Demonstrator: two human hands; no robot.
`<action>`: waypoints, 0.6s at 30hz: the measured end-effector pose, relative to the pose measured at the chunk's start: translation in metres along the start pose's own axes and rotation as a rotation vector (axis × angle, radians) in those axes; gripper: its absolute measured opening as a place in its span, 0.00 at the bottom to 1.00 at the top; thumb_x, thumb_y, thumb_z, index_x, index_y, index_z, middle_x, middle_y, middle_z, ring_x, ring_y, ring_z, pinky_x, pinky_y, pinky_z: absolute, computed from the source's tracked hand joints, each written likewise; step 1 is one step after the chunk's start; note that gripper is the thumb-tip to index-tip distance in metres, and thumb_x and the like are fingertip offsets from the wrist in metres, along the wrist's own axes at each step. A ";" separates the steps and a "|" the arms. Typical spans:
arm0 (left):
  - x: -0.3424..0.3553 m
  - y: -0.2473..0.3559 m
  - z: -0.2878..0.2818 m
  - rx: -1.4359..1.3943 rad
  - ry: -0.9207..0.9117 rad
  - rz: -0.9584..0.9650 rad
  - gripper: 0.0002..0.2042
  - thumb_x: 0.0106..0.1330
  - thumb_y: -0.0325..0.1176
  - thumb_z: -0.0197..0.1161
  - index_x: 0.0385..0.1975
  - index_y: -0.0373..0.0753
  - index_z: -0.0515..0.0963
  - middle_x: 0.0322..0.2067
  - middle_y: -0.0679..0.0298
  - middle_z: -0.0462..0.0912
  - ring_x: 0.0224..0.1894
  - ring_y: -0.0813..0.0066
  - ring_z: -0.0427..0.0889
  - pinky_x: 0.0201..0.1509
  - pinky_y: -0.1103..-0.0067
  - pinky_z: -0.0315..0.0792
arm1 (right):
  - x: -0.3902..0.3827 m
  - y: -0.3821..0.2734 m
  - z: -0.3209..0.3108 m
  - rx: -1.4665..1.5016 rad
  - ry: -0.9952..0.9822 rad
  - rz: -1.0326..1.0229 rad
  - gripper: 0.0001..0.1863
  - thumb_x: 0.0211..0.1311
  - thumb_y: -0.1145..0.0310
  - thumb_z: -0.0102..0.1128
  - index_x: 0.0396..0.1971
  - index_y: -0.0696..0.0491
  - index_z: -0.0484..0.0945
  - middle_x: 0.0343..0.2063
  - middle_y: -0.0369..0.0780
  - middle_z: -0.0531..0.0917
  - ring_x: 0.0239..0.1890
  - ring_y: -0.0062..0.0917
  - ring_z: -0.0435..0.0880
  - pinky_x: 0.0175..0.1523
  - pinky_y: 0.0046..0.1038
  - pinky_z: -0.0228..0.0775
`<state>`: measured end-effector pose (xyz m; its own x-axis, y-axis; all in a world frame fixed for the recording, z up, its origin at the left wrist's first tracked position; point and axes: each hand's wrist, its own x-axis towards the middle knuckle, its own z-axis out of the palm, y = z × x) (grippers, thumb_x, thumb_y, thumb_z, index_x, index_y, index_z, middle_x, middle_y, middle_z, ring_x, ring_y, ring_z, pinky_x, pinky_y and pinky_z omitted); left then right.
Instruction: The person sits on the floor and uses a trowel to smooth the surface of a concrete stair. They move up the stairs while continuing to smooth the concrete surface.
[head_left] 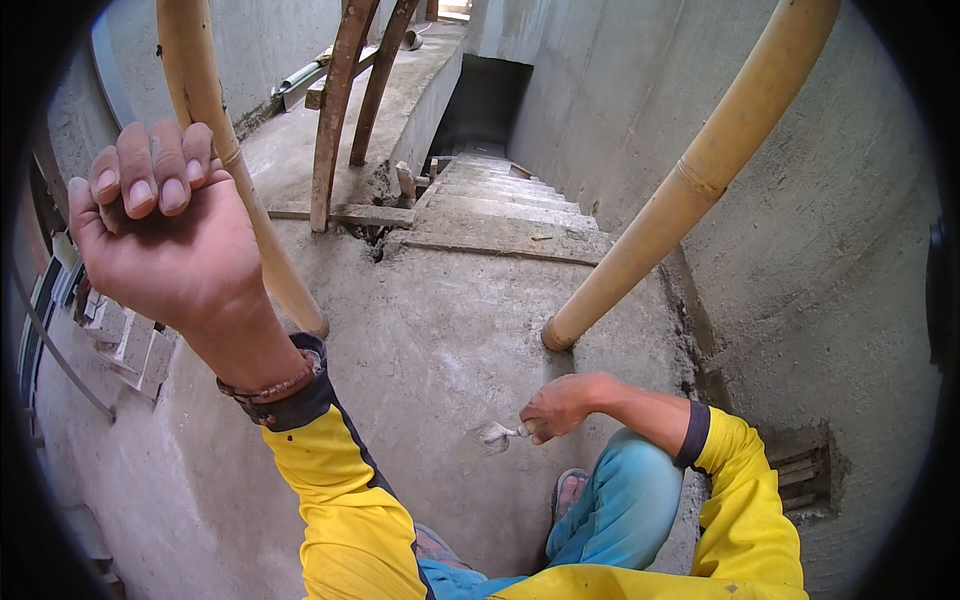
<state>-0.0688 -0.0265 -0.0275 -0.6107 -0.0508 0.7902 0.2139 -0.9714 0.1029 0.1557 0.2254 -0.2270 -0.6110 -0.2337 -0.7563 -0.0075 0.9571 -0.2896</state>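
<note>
My left hand [165,215] is raised at the left, palm side showing, its fingers curled in toward the palm with nothing seen in them. It passes in front of a bamboo pole [273,250]; whether it touches the pole I cannot tell. Low over the concrete floor [400,340], my right hand [567,407] is closed round the short handle of a small trowel [494,436]. The trowel's cement-smeared blade points left and lies at a damp-looking grey patch of the floor. My fingers hide most of the handle.
A second bamboo pole [650,255] stands slanted just beyond my right hand. Concrete steps [500,205] descend ahead beside a bare wall [800,220]. Wooden props [340,110] stand left of the steps, near a broken hole. A recessed opening [800,470] sits low in the right wall.
</note>
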 end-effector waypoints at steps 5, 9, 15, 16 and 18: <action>-0.001 0.001 0.000 0.008 0.004 0.004 0.16 0.74 0.36 0.43 0.19 0.46 0.63 0.17 0.70 0.60 0.20 0.79 0.58 0.33 0.77 0.57 | -0.001 -0.006 -0.005 0.000 -0.038 0.033 0.23 0.69 0.51 0.58 0.53 0.54 0.79 0.46 0.49 0.84 0.52 0.46 0.81 0.55 0.45 0.72; 0.000 0.002 0.000 0.001 0.002 0.000 0.16 0.74 0.36 0.43 0.19 0.46 0.63 0.17 0.70 0.60 0.20 0.79 0.58 0.33 0.77 0.57 | 0.000 -0.001 0.000 0.002 -0.003 0.005 0.22 0.69 0.50 0.58 0.50 0.54 0.78 0.41 0.51 0.84 0.47 0.49 0.82 0.51 0.48 0.72; 0.000 0.002 0.000 -0.002 0.001 -0.001 0.15 0.73 0.35 0.45 0.19 0.46 0.63 0.17 0.70 0.60 0.20 0.79 0.58 0.33 0.77 0.57 | 0.001 0.000 0.001 -0.014 0.006 -0.004 0.22 0.69 0.51 0.58 0.50 0.54 0.78 0.41 0.51 0.84 0.47 0.49 0.82 0.51 0.47 0.72; 0.000 0.002 0.000 -0.005 0.003 -0.002 0.15 0.72 0.34 0.45 0.19 0.46 0.63 0.17 0.70 0.60 0.20 0.79 0.58 0.33 0.77 0.57 | 0.001 0.000 0.002 -0.016 0.008 -0.009 0.22 0.69 0.51 0.58 0.50 0.54 0.78 0.41 0.51 0.84 0.47 0.49 0.82 0.51 0.47 0.72; 0.000 0.003 0.000 -0.004 0.004 -0.003 0.14 0.72 0.34 0.46 0.19 0.46 0.63 0.17 0.70 0.60 0.20 0.79 0.58 0.33 0.77 0.57 | 0.000 -0.002 0.001 -0.009 0.005 -0.006 0.22 0.69 0.51 0.58 0.50 0.55 0.78 0.41 0.51 0.84 0.47 0.49 0.82 0.51 0.47 0.72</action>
<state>-0.0681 -0.0289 -0.0273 -0.6142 -0.0483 0.7877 0.2085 -0.9726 0.1029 0.1563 0.2239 -0.2268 -0.6151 -0.2389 -0.7514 -0.0182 0.9570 -0.2894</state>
